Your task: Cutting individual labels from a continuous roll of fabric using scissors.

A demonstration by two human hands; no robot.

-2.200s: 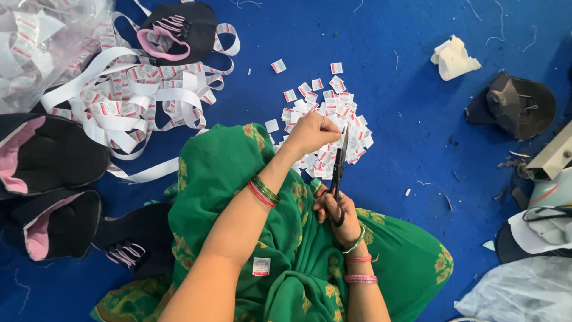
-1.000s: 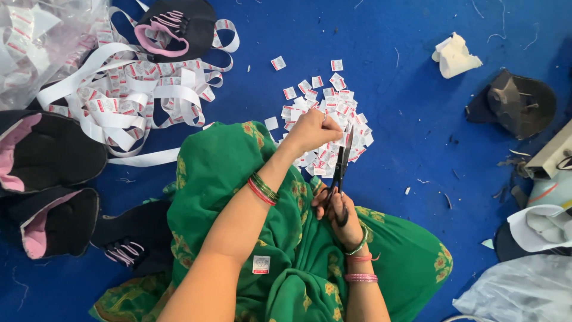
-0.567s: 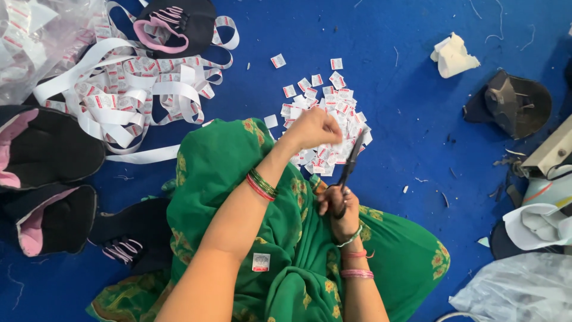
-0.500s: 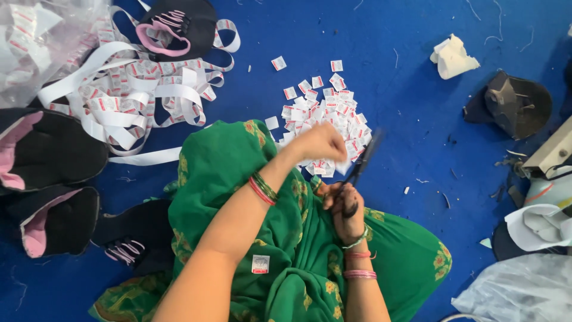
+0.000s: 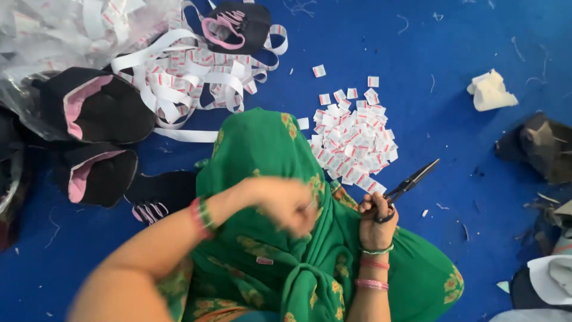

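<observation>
Two hands over the lap, both above the green cloth [image 5: 262, 179]. Right hand [image 5: 375, 217] is closed through the handles of a pair of black scissors [image 5: 408, 186]; the blades lie together, not gaping. Long axis of the scissors runs from the hand up and to the right, tip out over bare blue floor [image 5: 453, 53].

Left hand [image 5: 283, 206] is motion-blurred over the knee. Fingers look curled inward; whether anything is pinched between them cannot be told.

Pile of small cut labels [image 5: 354, 143], white with red print, lies on the floor just ahead of the knee, between the two hands and slightly nearer the right one. Scissor blades pass just beside the pile's lower right edge; touching or not is unclear.

Long white label ribbon [image 5: 179, 77] lies in loose loops well off to the left, ahead of the left arm. Left hand is the nearer of the two to it, with the raised knee under the cloth between them.

Surroundings: black shoe uppers with pink lining [image 5: 95, 110] at far left, a clear plastic bag [image 5: 47, 36] behind them, a crumpled white scrap [image 5: 491, 92] well apart at upper right.
</observation>
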